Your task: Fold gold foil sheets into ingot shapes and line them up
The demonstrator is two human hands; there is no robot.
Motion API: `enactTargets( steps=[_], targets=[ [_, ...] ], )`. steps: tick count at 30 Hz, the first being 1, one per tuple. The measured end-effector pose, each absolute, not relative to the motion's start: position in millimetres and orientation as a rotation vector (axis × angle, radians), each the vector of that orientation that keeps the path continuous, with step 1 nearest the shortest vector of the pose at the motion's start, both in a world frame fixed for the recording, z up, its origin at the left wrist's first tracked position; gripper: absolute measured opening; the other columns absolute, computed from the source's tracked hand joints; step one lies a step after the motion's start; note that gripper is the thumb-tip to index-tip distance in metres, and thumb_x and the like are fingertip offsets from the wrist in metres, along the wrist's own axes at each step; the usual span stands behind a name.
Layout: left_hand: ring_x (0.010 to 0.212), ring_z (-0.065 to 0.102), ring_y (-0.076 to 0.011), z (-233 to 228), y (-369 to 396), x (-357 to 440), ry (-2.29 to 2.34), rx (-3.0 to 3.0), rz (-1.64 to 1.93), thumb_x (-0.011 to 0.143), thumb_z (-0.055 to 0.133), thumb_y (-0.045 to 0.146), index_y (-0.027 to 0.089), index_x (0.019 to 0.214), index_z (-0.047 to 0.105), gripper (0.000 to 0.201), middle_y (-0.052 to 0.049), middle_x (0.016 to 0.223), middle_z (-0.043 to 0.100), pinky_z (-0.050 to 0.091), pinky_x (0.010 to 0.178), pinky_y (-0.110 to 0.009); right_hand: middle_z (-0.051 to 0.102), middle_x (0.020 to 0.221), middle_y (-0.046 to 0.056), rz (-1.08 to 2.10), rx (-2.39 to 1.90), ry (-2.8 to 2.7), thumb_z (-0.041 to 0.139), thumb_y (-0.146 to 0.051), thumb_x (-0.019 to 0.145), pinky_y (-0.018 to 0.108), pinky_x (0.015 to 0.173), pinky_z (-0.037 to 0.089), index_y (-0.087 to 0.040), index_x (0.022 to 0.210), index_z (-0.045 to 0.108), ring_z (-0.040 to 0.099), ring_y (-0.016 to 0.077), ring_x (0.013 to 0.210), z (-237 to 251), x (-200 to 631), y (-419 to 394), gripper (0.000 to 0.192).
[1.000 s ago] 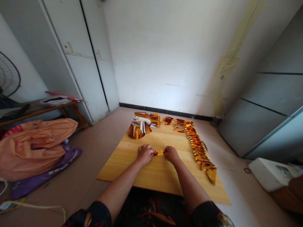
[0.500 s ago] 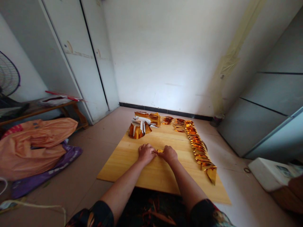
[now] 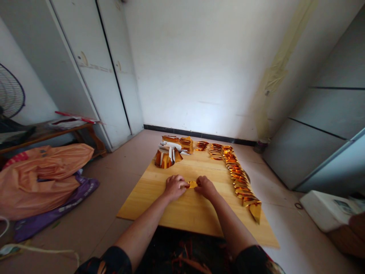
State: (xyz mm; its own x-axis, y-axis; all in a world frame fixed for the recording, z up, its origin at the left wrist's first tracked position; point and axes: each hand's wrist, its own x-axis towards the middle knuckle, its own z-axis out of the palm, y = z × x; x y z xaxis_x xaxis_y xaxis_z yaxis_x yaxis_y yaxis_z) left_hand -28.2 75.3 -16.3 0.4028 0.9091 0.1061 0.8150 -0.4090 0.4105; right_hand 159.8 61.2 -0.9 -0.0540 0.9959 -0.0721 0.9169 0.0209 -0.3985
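A small piece of gold foil paper point(image 3: 192, 184) stretches between my two hands, just over the wooden board point(image 3: 182, 213). My left hand point(image 3: 175, 187) pinches its left end, and my right hand point(image 3: 206, 187) grips the right end; both sets of fingers are closed. Part of the paper is hidden by the fingertips. Along the board's right side runs a long row of folded gold paper pieces point(image 3: 238, 179), overlapping one another. Smaller groups of folded pieces point(image 3: 216, 151) lie at the far edge.
Stacks of gold paper sheets point(image 3: 165, 159) stand at the board's far left, by a white roll point(image 3: 170, 145). Orange cloth or bag point(image 3: 45, 171) and a purple bag point(image 3: 57, 205) lie on the floor at left. A white box point(image 3: 325, 209) is at right.
My hands have moved slightly apart, and more of the gold paper shows between them. The piles and rows on the board look the same.
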Motion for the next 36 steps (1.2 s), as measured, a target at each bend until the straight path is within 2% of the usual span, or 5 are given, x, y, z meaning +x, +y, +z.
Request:
enactTargets(
  steps=[3,17,25,32,36],
  targets=[
    [0.107,0.049,-0.0198,-18,73,-28,1.441,2.418,0.509,0.075,0.064,0.031,0.037,0.096,0.07,0.022,0.002,0.111,0.061,0.031,0.096,-0.037,0.059,0.094,0.002,0.456,-1.891,-2.172,0.058,-0.022,0.078,0.02,0.063,0.034,-0.019,0.095,0.061,0.056,0.0112,0.077,-5,164,60,0.018],
    [0.089,0.055,-0.0175,-34,77,-19,1.278,2.581,0.803,0.088,0.047,0.015,0.022,0.099,0.067,0.024,-0.003,0.093,0.069,0.042,0.081,-0.03,0.061,0.093,0.002,0.174,-1.748,-2.303,0.044,-0.03,0.091,0.018,0.063,0.036,-0.022,0.092,0.065,0.06,0.0102,0.075,-16,165,52,0.023],
    [0.092,0.053,-0.017,-27,74,-11,1.407,2.564,0.722,0.086,0.047,0.012,0.02,0.096,0.067,0.024,-0.005,0.091,0.064,0.042,0.083,-0.028,0.062,0.089,0.005,-0.115,-1.798,-2.41,0.037,-0.025,0.094,0.02,0.054,0.035,-0.019,0.092,0.063,0.059,0.0108,0.065,-24,158,49,0.027],
    [0.093,0.053,-0.0192,-16,68,4,1.736,2.473,0.5,0.088,0.047,0.023,0.022,0.091,0.065,0.018,-0.006,0.093,0.06,0.04,0.08,-0.03,0.062,0.087,0.007,-0.232,-1.787,-2.48,0.039,-0.018,0.092,0.021,0.053,0.037,-0.017,0.091,0.06,0.062,0.0139,0.07,-23,152,46,0.022],
    [0.095,0.052,-0.0188,-14,69,8,1.751,2.442,0.445,0.088,0.045,0.019,0.023,0.094,0.063,0.019,-0.005,0.096,0.06,0.04,0.081,-0.03,0.061,0.089,0.008,-0.238,-1.846,-2.435,0.038,-0.017,0.092,0.021,0.054,0.039,-0.017,0.093,0.058,0.062,0.0137,0.071,-25,151,46,0.02]
  ],
)
